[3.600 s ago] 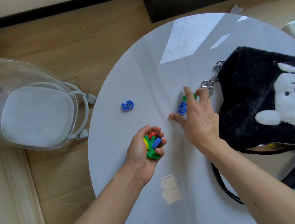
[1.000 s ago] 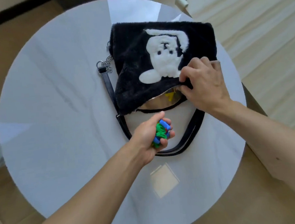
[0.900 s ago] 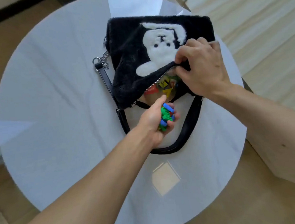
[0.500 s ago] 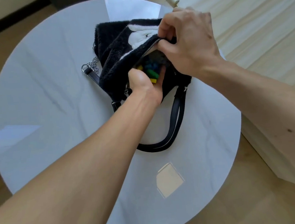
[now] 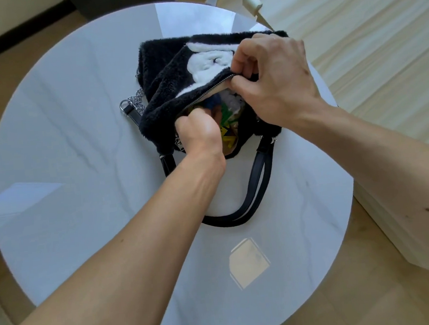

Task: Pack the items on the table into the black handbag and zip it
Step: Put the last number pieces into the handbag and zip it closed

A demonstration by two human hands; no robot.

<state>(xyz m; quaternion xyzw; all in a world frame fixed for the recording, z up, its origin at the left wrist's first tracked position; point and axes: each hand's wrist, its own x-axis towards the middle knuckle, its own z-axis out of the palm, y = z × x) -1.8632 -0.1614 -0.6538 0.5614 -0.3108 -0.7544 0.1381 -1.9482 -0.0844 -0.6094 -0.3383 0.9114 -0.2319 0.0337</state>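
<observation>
Furry black handbag (image 5: 166,89) lies unzipped, colourful pieces (image 5: 227,125) visible inside its mouth.

Bright, even daylight fills the scene. The glossy round table (image 5: 78,147) mirrors pale window-shaped glare patches at its far edge and left side, plus a small warm reflection near the front. Shadows are soft and faint beneath the black handbag (image 5: 167,94) and its strap. Wide-angle distortion bows the edges and swells the near forearms. Focus is slightly soft overall.
</observation>
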